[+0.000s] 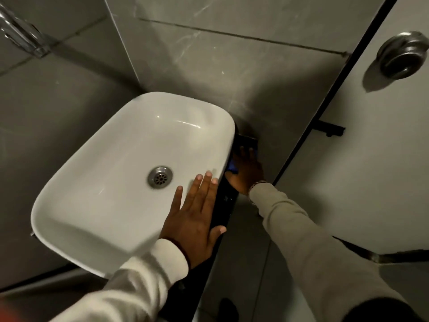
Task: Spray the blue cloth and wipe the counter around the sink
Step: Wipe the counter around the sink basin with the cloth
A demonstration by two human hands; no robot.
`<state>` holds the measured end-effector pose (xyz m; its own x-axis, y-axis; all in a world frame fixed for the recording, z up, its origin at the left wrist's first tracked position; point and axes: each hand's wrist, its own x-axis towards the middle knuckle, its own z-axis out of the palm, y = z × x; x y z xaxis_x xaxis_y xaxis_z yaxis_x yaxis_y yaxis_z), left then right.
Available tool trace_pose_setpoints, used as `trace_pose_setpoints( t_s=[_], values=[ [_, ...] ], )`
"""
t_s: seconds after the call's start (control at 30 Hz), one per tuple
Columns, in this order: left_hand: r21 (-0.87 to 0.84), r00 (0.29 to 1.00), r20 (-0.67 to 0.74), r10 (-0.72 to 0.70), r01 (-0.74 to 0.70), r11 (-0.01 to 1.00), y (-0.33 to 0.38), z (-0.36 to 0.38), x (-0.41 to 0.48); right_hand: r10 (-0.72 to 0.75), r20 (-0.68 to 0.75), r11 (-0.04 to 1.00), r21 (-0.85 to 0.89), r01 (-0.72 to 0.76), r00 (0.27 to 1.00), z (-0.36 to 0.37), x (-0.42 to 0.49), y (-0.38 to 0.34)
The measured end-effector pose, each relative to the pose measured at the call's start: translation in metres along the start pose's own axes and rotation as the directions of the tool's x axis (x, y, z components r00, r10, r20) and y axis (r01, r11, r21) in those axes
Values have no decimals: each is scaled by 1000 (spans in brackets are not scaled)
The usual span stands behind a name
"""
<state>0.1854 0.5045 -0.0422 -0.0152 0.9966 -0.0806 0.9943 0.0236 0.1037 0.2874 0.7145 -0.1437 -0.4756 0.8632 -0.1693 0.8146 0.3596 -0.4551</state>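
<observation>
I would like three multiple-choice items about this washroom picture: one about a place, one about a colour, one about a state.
1. Where is the blue cloth?
A. inside the basin
B. on the dark counter strip right of the sink, under the right hand
C. hanging on the faucet

2. What colour is the sink?
A. white
B. black
C. green

3. How is the left hand?
A. closed in a fist
B. holding a spray bottle
C. open, fingers spread, flat on the sink rim

Answers:
1 B, the right hand presses the cloth on the counter beside the sink.
2 A, the basin is white around the metal drain.
3 C, the spread fingers hold nothing.
</observation>
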Motion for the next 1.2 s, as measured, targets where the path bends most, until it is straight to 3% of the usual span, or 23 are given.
trace_pose_setpoints(
  t_s=[0.27,0.4,0.57,0.67,0.8,0.9,1.03,1.2],
  values=[
    [-28,998,-57,-15,13,1000,-2,4,1,-40,-43,971,-239,28,998,-15,42,-7],
    [8,997,-71,-18,19,1000,-1,1,2,10,-49,972,-235,-22,999,-15,49,-11],
    [-33,997,-57,-41,39,999,0,-2,-1,-103,-71,982,-166,90,992,5,3,-3],
    [-57,996,-75,-58,54,997,1,-2,1,-138,-37,967,-221,127,990,-10,27,3],
    [-14,995,-84,-57,56,998,2,-5,3,-66,-36,965,-255,54,997,-23,48,-3],
    [13,996,-60,-73,74,997,4,-7,1,-60,-35,980,-194,53,998,0,4,-13],
    [33,997,-28,-76,77,996,6,-10,0,-164,28,978,-127,166,986,12,-51,-12],
    [16,997,-17,-72,72,997,4,-8,0,-308,83,924,-213,319,948,-22,-7,10]
  ],
)
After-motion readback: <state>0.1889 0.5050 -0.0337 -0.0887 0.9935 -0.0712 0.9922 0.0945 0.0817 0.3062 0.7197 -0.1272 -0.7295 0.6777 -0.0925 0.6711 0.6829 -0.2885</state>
